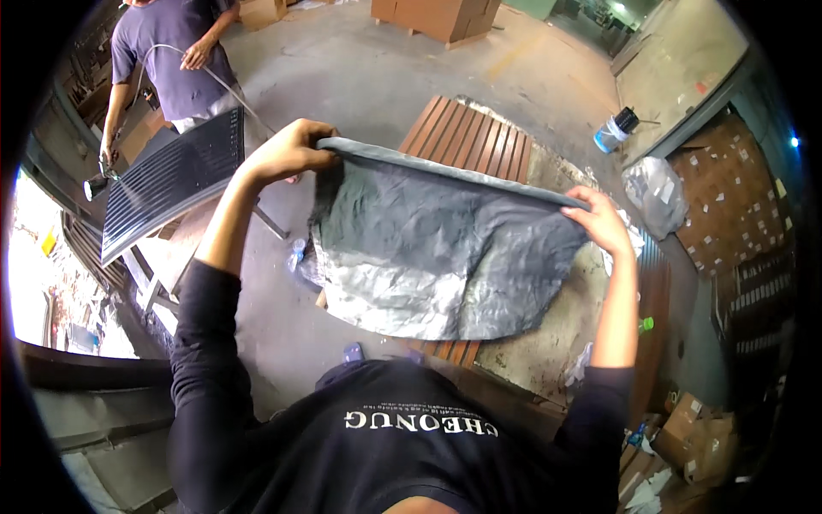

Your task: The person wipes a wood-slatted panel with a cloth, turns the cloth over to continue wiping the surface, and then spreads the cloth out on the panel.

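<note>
Now | both hands raised, left hand (287, 152) and right hand (602, 221) pinching grey sheet (445, 248) top edge

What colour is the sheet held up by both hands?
Dark grey, crinkled sheet, with a silvery lower-left part; seen in the head view.

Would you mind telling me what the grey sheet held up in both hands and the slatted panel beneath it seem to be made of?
The grey sheet looks like thin plastic film or coated paper: matte, finely creased, with a silvery sheen at its lower left. The left hand and right hand pinch its top edge. The slatted panel seems reddish-brown wood, with smooth parallel boards.
</note>
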{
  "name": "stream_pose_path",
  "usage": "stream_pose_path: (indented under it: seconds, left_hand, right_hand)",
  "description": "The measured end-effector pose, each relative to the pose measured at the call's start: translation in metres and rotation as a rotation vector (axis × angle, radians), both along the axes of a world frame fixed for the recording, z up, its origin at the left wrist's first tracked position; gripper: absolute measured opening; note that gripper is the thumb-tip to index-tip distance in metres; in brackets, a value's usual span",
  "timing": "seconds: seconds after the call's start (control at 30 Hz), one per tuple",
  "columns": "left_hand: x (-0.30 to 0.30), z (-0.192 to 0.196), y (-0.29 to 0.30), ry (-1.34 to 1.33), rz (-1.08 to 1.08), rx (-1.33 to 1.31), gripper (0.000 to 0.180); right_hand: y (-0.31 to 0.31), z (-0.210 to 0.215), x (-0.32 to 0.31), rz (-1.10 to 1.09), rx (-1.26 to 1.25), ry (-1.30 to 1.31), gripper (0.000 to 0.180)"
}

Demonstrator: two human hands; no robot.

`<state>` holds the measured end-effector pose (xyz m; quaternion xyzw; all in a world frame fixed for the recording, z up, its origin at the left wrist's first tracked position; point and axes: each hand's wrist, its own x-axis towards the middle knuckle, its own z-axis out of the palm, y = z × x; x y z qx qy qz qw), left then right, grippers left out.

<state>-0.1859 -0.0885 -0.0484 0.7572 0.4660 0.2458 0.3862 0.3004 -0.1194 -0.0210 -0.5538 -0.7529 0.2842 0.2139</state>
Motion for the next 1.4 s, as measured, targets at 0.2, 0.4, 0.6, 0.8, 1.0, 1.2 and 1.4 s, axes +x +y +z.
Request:
stream_pose_path:
  seconds: [0.2, 0.4, 0.6, 0.8, 1.0, 1.2, 1.4]
  left_hand:
    - [0.046, -0.13, 0.054, 0.346, 0.185, 0.266, 0.025]
    - [0.038, -0.164, -0.031, 0.438, 0.212, 0.542, 0.012]
    - [0.015, -0.209, -0.154, 0.595, 0.029, 0.451, 0.023]
    - [0.048, -0.18, -0.15, 0.489, 0.206, 0.382, 0.035]
    - [0.099, -0.235, -0.129, 0.619, -0.021, 0.479, 0.077]
    - [0.028, -0.233, -0.145, 0.769, 0.159, 0.251, 0.075]
    - [0.059, -0.203, -0.093, 0.408, 0.335, 0.423, 0.044]
  right_hand:
    - [0.047, -0.167, 0.021, -0.272, 0.063, -0.056, 0.021]
    - [-0.026, -0.171, -0.003, -0.196, 0.103, -0.079, 0.021]
    - [-0.137, -0.204, -0.005, 0.172, -0.191, -0.318, 0.042]
    - [-0.125, -0.2, -0.04, -0.181, 0.226, -0.136, 0.075]
    - [-0.107, -0.256, -0.112, 0.106, 0.374, -0.456, 0.084]
    - [-0.09, -0.279, -0.072, -0.081, 0.218, -0.297, 0.079]
    - [-0.065, -0.255, -0.037, -0.158, 0.155, -0.458, 0.067]
